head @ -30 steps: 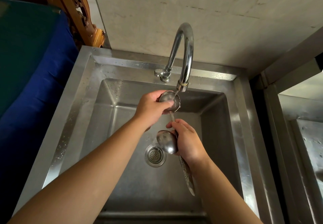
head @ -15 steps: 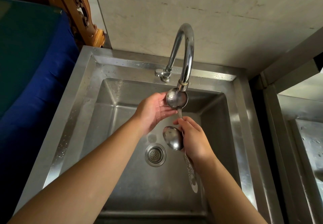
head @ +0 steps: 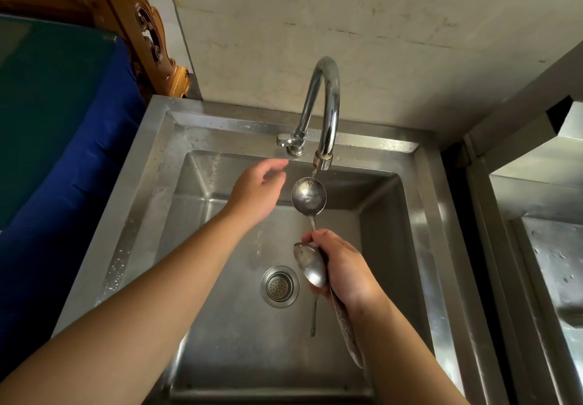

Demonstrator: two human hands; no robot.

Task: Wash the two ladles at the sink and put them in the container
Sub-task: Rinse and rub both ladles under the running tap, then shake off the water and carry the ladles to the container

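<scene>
Rinsing is under way: the right hand [head: 344,270], fingers wrapped round both shiny steel ladles [head: 309,196], holds one bowl under the curved chrome tap [head: 325,104] at twelve o'clock, the left hand [head: 257,191] loose-fingered and empty, container unseen.

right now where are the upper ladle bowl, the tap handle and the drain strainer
upper ladle bowl [head: 308,195], head view, middle of the bowl under the spout
tap handle [head: 284,139], head view, on the short lever
drain strainer [head: 279,286], head view, centre of the perforated basket
</scene>
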